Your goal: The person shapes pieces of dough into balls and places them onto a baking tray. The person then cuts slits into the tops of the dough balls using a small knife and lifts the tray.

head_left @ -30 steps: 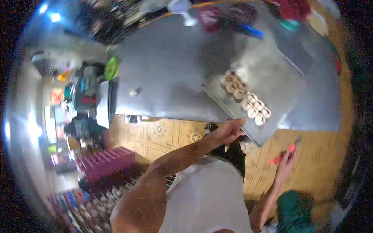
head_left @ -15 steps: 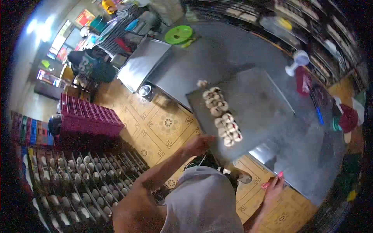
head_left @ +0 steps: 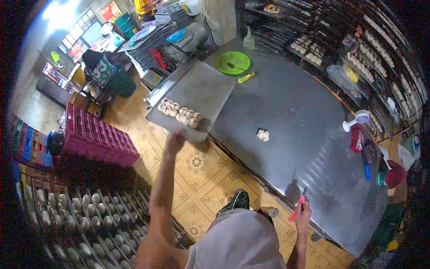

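My left hand (head_left: 176,136) grips the near edge of a flat metal baking tray (head_left: 204,92), partly over the table's left end. Small pale dough pieces (head_left: 180,112) with dark reddish filling lie in two rows along the tray's near side. Close to the table's front edge, my right hand (head_left: 303,214) is closed around a red-handled knife (head_left: 302,199), its narrow blade pointing up and away from me. One loose filled dough piece (head_left: 263,134) sits on the grey metal table (head_left: 286,107), between my two hands and farther back.
A green plate (head_left: 233,62) with a utensil stands at the back of the table. Racks of dough trays (head_left: 309,51) line the right rear. Purple crates (head_left: 101,134) and racked dough (head_left: 96,210) stand left. A person in yellow (head_left: 144,8) is far back.
My left hand has carried the tray with its dough left and away, uncovering the loose dough piece and the middle of the table. My right hand, with the knife, has shifted slightly left.
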Demonstrator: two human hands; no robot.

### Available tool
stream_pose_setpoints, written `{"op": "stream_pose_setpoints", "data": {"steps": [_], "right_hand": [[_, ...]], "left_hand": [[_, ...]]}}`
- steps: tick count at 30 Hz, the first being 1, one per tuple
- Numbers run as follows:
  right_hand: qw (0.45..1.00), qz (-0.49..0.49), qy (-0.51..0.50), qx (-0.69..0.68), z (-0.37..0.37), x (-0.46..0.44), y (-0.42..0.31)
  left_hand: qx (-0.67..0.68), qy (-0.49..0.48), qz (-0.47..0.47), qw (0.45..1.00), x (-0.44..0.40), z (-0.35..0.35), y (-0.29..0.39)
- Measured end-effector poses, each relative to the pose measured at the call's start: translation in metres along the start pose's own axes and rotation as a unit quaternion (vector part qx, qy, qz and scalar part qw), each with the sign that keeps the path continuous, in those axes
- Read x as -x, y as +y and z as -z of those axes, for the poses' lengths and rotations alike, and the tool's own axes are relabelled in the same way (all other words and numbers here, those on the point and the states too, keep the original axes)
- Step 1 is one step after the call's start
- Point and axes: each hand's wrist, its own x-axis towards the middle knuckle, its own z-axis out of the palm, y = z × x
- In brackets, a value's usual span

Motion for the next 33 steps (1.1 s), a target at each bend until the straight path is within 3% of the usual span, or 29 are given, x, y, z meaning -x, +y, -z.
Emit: {"op": "stream_pose_setpoints", "data": {"steps": [1, 2, 3, 4, 5, 6, 7, 9, 10, 11, 12, 13, 14, 15, 16, 17, 19, 20, 21, 22, 23, 24, 26, 27, 29, 31, 33], "right_hand": [[1.000, 0.022, 0.010, 0.017, -0.004, -0.004, 0.009], [0.998, 0.041, 0.018, 0.036, -0.009, -0.003, 0.016], [0.998, 0.034, 0.018, 0.041, -0.010, 0.000, 0.018], [0.999, 0.012, 0.011, 0.039, -0.011, 0.002, 0.017], [0.999, -0.011, 0.007, 0.036, -0.011, 0.002, 0.014], [0.999, -0.049, -0.001, 0.022, -0.009, 0.006, 0.000], [0.998, -0.055, 0.006, 0.020, -0.010, 0.007, 0.006], [0.995, -0.036, 0.046, 0.078, -0.012, 0.020, 0.023], [0.995, -0.080, 0.028, 0.055, -0.009, 0.025, 0.014], [0.991, -0.127, 0.010, 0.030, -0.005, 0.032, 0.004], [0.994, -0.099, 0.034, -0.013, -0.001, 0.036, 0.012], [0.993, -0.111, 0.047, -0.015, 0.010, 0.035, 0.038], [0.995, -0.076, 0.058, 0.009, 0.022, 0.036, 0.064], [0.996, -0.041, 0.069, 0.037, 0.037, 0.042, 0.090], [0.993, -0.103, 0.051, 0.029, 0.055, 0.041, 0.103], [0.992, -0.110, 0.049, 0.023, 0.072, 0.040, 0.116], [0.990, -0.127, 0.061, -0.026, 0.090, 0.041, 0.122], [0.986, -0.129, 0.073, -0.071, 0.089, 0.043, 0.115], [0.949, -0.207, 0.054, -0.230, 0.086, 0.046, 0.123], [0.971, -0.148, 0.112, -0.154, 0.074, 0.054, 0.134], [0.980, -0.092, 0.163, -0.070, 0.064, 0.063, 0.143], [0.981, -0.076, 0.177, -0.022, 0.064, 0.072, 0.151], [0.968, -0.129, 0.210, -0.046, 0.075, 0.089, 0.169], [0.959, -0.169, 0.219, -0.059, 0.088, 0.097, 0.182], [0.949, -0.174, 0.253, -0.075, 0.101, 0.115, 0.236], [0.936, -0.190, 0.251, -0.159, 0.129, 0.139, 0.279], [0.940, -0.208, 0.250, -0.101, 0.179, 0.157, 0.291]], "left_hand": [[-0.009, -0.048, -0.031, 0.998, -0.017, 0.016, 0.014], [-0.064, 0.040, 0.011, 0.997, -0.053, 0.058, 0.021], [-0.284, -0.120, -0.073, 0.949, -0.083, 0.114, 0.029], [-0.281, -0.123, -0.065, 0.950, -0.093, 0.112, 0.024], [-0.332, 0.046, -0.173, 0.926, -0.103, 0.101, 0.019], [-0.370, 0.211, -0.275, 0.862, -0.109, 0.087, 0.014], [-0.443, 0.212, -0.313, 0.813, -0.095, 0.046, 0.013], [-0.471, 0.235, -0.306, 0.793, -0.085, 0.003, -0.024], [-0.455, 0.187, -0.251, 0.834, -0.082, -0.002, -0.056], [-0.435, 0.125, -0.200, 0.869, -0.052, -0.061, -0.075], [-0.283, 0.168, -0.082, 0.941, -0.048, -0.077, -0.124], [-0.441, -0.024, -0.037, 0.896, -0.064, -0.042, -0.200], [-0.217, -0.088, -0.004, 0.972, -0.050, -0.093, -0.253], [-0.340, -0.139, -0.071, 0.927, -0.036, -0.140, -0.293], [-0.450, -0.192, -0.141, 0.861, -0.024, -0.185, -0.323], [-0.685, -0.147, -0.325, 0.635, -0.011, -0.241, -0.336], [-0.485, -0.252, -0.170, 0.820, -0.065, -0.218, -0.423], [-0.568, -0.225, -0.186, 0.769, -0.073, -0.223, -0.427], [-0.645, -0.194, -0.211, 0.708, -0.077, -0.218, -0.425], [-0.635, -0.235, -0.215, 0.703, -0.100, -0.171, -0.457], [-0.385, -0.304, -0.036, 0.871, -0.132, -0.146, -0.486], [-0.385, -0.333, -0.031, 0.860, -0.123, -0.189, -0.486], [-0.382, -0.381, 0.065, 0.840, -0.004, -0.181, -0.447], [-0.382, -0.397, 0.112, 0.827, 0.021, -0.242, -0.440], [-0.464, -0.354, 0.224, 0.781, 0.151, -0.332, -0.426], [-0.537, -0.542, 0.101, 0.638, 0.193, -0.300, -0.504], [-0.517, -0.558, 0.198, 0.617, 0.274, -0.340, -0.532]]}}
